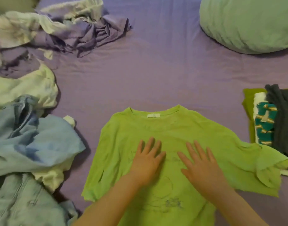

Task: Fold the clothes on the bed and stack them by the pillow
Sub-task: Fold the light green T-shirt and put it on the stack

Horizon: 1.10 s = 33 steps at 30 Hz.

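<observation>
Now both flat, holding nothing: left hand [148, 162] and right hand [203, 167] on green T-shirt [180, 128]; right sleeve [269, 167], at right edge, overlapping folded stack [270, 118], likely dragging it.

A purple bed sheet [156, 75], lightly creased, fills the whole view under dim, soft, even light; no wall or floor shows

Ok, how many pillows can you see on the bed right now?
1. The pale green pillow lies at the far right of the bed, beyond the folded stack. Another could sit outside the frame.
</observation>
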Motion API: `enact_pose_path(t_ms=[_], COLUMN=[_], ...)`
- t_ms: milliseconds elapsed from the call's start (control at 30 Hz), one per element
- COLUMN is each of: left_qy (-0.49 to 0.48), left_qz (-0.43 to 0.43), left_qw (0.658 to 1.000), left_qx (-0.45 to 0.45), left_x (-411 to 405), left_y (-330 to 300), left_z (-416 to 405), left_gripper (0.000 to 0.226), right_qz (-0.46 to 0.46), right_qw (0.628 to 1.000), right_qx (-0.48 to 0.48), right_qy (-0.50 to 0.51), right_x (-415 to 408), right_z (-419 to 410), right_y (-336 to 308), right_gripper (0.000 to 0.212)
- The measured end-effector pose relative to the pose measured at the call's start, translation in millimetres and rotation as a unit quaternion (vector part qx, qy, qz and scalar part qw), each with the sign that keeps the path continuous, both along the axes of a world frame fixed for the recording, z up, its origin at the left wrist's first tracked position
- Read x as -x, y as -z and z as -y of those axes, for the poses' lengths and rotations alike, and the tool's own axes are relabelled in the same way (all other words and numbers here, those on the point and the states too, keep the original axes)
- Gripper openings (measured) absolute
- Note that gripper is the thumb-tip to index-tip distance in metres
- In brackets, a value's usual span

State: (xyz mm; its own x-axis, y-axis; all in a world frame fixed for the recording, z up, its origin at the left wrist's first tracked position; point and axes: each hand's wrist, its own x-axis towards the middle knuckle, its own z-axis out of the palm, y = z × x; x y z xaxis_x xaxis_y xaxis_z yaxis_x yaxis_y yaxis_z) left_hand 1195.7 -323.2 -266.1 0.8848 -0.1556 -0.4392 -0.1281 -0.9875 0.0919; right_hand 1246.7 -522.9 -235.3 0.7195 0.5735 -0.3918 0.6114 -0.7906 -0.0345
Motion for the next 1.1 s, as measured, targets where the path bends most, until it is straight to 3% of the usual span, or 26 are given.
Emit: enact_pose_path(t_ms=[133,267,667,833,1100], left_qy=[-0.067,-0.101,-0.161,-0.277,-0.4], left_qz=[-0.012,-0.012,0.095,0.088,0.1], left_qw=[0.997,0.994,0.982,0.957,0.909], left_qx=[-0.024,-0.042,-0.012,-0.012,-0.062], left_x=[57.8,96.3,180.8,242.4,312.7], left_y=[-14.2,-29.5,-98.4,-117.3,-126.2], left_z=[-62.2,-112.2,-150.1,-160.0,-139.6], left_gripper=[0.05,0.048,0.051,0.053,0.06], right_qz=[-0.075,-0.052,-0.062,-0.128,-0.12], right_qw=[0.992,0.992,0.988,0.965,0.947], right_qx=[0.097,0.11,-0.079,-0.156,-0.198], right_qy=[0.032,0.031,-0.121,-0.166,-0.223], right_x=[11.6,19.5,82.8,129.7,153.1], right_z=[-11.4,-49.4,-203.3,-229.9,-263.8], right_y=[30.5,16.8,-41.1,-68.5,-84.9], right_gripper=[0.063,0.064,0.066,0.069,0.087])
